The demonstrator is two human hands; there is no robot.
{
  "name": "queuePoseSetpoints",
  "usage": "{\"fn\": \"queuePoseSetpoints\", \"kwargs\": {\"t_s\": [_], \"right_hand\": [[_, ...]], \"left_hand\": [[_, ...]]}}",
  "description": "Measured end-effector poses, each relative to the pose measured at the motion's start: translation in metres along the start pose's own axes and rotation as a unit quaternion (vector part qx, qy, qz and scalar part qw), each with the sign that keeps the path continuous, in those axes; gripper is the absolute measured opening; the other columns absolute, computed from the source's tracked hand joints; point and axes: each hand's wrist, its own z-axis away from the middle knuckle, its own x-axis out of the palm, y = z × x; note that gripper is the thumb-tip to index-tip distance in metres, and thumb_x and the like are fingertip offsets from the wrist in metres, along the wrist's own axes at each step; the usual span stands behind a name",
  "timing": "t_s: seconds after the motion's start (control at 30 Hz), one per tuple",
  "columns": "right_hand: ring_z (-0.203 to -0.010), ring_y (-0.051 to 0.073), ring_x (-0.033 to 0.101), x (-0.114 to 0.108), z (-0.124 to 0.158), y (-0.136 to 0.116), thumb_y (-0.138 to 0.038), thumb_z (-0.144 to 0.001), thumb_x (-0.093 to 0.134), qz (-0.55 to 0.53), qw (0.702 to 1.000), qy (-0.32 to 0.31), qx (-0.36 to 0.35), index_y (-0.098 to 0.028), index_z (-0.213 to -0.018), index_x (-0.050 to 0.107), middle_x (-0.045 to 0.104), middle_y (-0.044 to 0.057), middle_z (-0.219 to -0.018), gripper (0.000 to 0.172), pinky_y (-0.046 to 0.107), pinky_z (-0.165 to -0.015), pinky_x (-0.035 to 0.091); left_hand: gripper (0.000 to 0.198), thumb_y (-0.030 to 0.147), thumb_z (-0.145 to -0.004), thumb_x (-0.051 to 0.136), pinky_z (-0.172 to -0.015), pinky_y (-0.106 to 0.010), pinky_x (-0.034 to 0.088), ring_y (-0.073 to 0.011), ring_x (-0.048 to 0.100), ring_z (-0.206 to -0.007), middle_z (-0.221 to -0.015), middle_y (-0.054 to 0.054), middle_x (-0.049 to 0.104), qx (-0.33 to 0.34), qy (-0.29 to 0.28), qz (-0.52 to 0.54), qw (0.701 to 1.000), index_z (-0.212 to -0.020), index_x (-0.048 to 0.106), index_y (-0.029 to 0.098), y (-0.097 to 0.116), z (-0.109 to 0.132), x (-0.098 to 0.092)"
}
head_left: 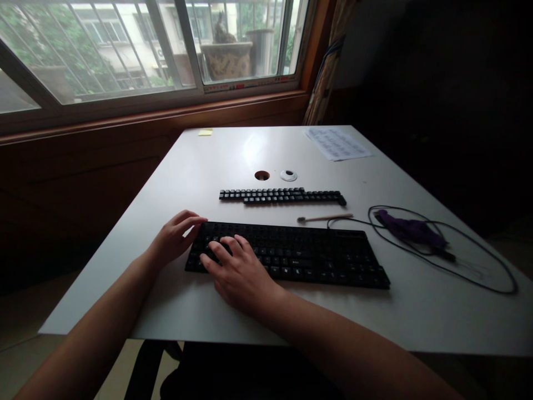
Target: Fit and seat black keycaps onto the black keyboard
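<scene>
A black keyboard point(308, 255) lies on the white table point(233, 155) in front of me. My left hand point(174, 238) rests at the keyboard's left end, fingers curled over its top left corner, holding the edge. My right hand point(236, 273) lies on the keys at the left part of the keyboard, fingers spread and pressed down on them. Beyond the keyboard lie rows of loose black keycaps point(281, 195) set out in lines. A thin brush or stick point(325, 218) lies between the keycaps and the keyboard.
The keyboard's black cable point(470, 272) loops at the right around a purple cloth point(410, 229). A round hole point(262, 175) and its white cap point(288, 175) are mid-table. A printed sheet point(336, 143) and a yellow note point(205, 132) lie at the far edge, under the window.
</scene>
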Motion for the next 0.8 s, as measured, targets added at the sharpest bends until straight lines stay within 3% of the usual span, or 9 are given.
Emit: {"fn": "queuePoseSetpoints", "kwargs": {"t_s": [0.53, 0.8], "right_hand": [[-0.132, 0.031, 0.035, 0.0011, -0.0001, -0.0005, -0.026, -0.100, 0.044, 0.004, 1.000, -0.001, 0.001, -0.023, -0.139, 0.050, 0.046, 0.009, -0.147, 0.040, 0.057, -0.115, 0.030], [-0.130, 0.031, 0.038, 0.0028, -0.0004, -0.0012, -0.025, -0.098, 0.047, 0.005, 1.000, 0.021, -0.005, -0.022, -0.138, 0.052, 0.049, 0.010, -0.144, 0.040, 0.056, -0.117, 0.030]], "left_hand": [[0.027, 0.014, -0.098, 0.050, -0.083, -0.031, 0.055, -0.0187, 0.064, -0.093, -0.104, -0.009, 0.064, 0.012, -0.006, -0.042, 0.999, -0.120, 0.063, 0.020, -0.0047, 0.0024, 0.0028], [0.029, 0.014, -0.098, 0.049, -0.080, -0.030, 0.053, -0.0192, 0.064, -0.093, -0.107, -0.008, 0.065, 0.017, -0.026, -0.121, 0.992, -0.122, 0.063, 0.021, -0.0009, 0.0005, 0.0018]]}}
